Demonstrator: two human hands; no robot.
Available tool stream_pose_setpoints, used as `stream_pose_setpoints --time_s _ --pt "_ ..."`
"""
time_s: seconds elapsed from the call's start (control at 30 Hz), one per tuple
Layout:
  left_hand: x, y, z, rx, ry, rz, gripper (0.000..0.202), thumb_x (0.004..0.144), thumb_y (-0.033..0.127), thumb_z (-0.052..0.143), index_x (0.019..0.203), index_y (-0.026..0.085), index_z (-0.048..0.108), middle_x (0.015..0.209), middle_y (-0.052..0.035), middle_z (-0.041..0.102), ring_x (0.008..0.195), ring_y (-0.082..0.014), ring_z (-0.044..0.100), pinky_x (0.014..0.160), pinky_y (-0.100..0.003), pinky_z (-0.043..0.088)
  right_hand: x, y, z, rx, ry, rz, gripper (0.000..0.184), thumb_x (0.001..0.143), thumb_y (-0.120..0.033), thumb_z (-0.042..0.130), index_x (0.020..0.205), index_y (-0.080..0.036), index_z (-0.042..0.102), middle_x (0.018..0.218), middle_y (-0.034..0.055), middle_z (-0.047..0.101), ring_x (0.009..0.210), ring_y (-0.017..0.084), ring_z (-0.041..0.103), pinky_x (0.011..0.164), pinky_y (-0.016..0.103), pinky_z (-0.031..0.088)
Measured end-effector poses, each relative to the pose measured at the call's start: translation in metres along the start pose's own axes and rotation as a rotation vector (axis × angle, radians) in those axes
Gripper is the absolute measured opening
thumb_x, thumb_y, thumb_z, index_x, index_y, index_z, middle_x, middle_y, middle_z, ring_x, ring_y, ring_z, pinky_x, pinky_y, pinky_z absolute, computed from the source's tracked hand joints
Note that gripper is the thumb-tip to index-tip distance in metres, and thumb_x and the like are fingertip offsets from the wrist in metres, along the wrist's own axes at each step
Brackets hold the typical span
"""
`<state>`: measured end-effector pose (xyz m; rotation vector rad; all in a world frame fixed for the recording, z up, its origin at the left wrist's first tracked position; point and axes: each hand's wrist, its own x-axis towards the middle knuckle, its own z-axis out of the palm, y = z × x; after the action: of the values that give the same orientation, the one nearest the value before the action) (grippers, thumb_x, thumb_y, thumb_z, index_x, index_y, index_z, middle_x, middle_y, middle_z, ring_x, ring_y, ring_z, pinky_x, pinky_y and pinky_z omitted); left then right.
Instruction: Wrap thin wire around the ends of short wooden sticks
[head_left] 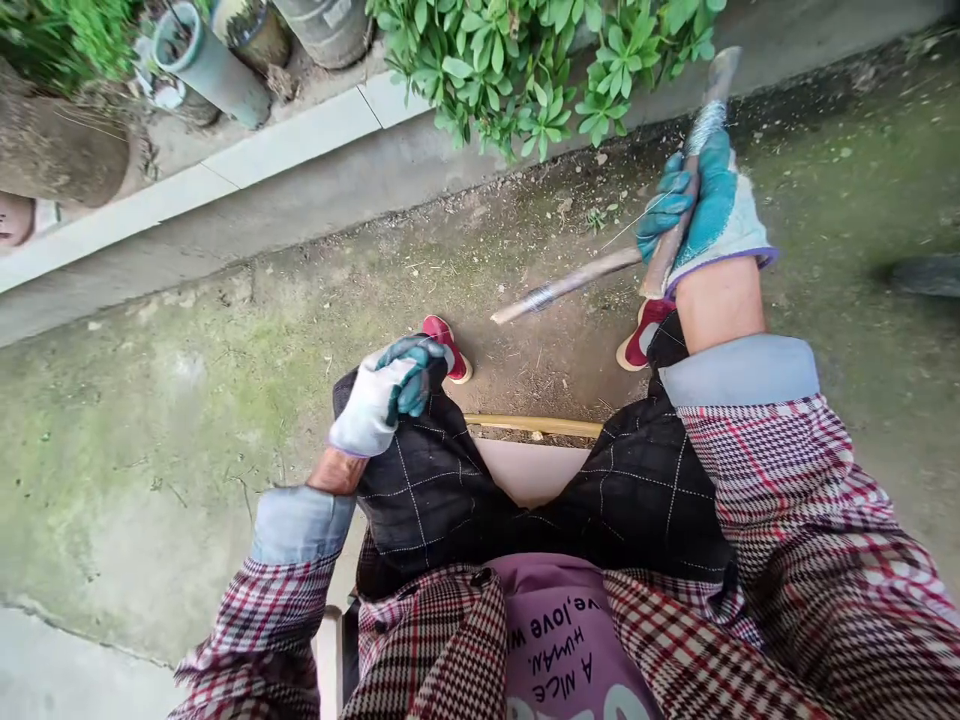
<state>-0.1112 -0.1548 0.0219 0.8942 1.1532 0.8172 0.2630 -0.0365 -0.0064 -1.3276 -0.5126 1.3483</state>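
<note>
Over dirt [480, 240], right hand [697, 200] grips apparent sticks [570, 285].

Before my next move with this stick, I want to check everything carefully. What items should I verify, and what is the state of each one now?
1. Grip: ok. The right hand, in a work glove, closes around the wooden stick.
2. Tightness of the silver wrapping: cannot tell, though it lies on the stick.
3. Join with the second stick: cannot tell, because the right hand's glove hides where it meets the wooden stick.
4. Thin thread: cannot tell whether it is taut or where it ends.
5. Left hand: cannot tell whether it holds anything; its fingers are curled.
</note>
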Motion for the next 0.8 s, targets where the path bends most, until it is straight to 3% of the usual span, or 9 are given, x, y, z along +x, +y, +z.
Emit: stream_pose_setpoints --time_s 0.13,0.23,0.3,0.4,0.53,0.63,0.8 --pt "-0.033 0.021 -0.044 -0.016 0.236 0.155 0.022 0.077 0.029 0.079 0.095 0.017 0.074 0.039 0.0111 0.034 0.034 -0.0071 0.026 0.035 -0.020 0.031 -0.015 0.003 0.016 0.246 0.031 0.135 0.032 0.099 -0.047 0.051 0.073 -0.028 0.046 0.055 -0.0135 0.043 0.052 0.010 0.027 0.057 0.027 0.026" --pt "-0.063 0.028 -0.067 0.084 0.330 0.109 0.021 0.076 0.029 0.078 0.093 0.017 0.074 0.039 0.0102 0.035 0.035 -0.0084 0.029 0.037 -0.022 0.033 -0.018 0.009 0.024 0.279 -0.019 0.139 0.031 0.100 -0.042 0.050 0.073 -0.027 0.048 0.056 -0.0131 0.043 0.051 0.010 0.024 0.055 0.028 0.023" --pt "-0.087 0.024 -0.067 0.216 0.357 0.014 0.020 0.079 0.033 0.076 0.092 0.018 0.074 0.042 0.0093 0.035 0.038 -0.0087 0.031 0.039 -0.022 0.032 -0.016 0.014 0.026 0.283 -0.053 0.132 0.027 0.098 -0.042 0.055 0.075 -0.027 0.051 0.058 -0.0125 0.045 0.052 0.010 0.025 0.056 0.028 0.022" --pt "-0.118 0.010 -0.048 0.415 0.253 -0.157 0.025 0.084 0.042 0.075 0.092 0.018 0.076 0.049 0.0044 0.046 0.044 -0.0104 0.040 0.044 -0.023 0.034 -0.011 0.020 0.025 0.249 -0.018 0.109 0.025 0.090 -0.046 0.063 0.076 -0.029 0.051 0.058 -0.0125 0.044 0.054 0.011 0.026 0.059 0.030 0.023" --pt "-0.145 -0.001 -0.033 0.243 0.310 -0.080 0.022 0.082 0.039 0.074 0.091 0.020 0.077 0.046 0.0061 0.039 0.042 -0.0113 0.036 0.044 -0.026 0.035 -0.015 0.022 0.025 0.218 -0.032 0.109 0.024 0.087 -0.046 0.066 0.077 -0.029 0.050 0.060 -0.0124 0.045 0.053 0.010 0.027 0.060 0.031 0.022" --pt "-0.166 -0.005 -0.049 0.162 0.437 -0.031 0.020 0.080 0.035 0.074 0.091 0.019 0.077 0.041 0.0081 0.035 0.038 -0.0106 0.031 0.040 -0.025 0.033 -0.021 0.022 0.027 0.234 0.005 0.152 0.023 0.095 -0.041 0.053 0.076 -0.027 0.051 0.059 -0.0118 0.043 0.051 0.010 0.024 0.057 0.030 0.019" --pt "-0.219 -0.017 -0.102 0.080 0.675 0.010 0.022 0.078 0.034 0.076 0.094 0.020 0.071 0.039 0.0110 0.033 0.036 -0.0084 0.028 0.039 -0.021 0.031 -0.022 0.024 0.028 0.158 -0.087 0.105 0.025 0.097 -0.044 0.051 0.077 -0.028 0.052 0.061 -0.0102 0.041 0.050 0.011 0.026 0.057 0.032 0.018"
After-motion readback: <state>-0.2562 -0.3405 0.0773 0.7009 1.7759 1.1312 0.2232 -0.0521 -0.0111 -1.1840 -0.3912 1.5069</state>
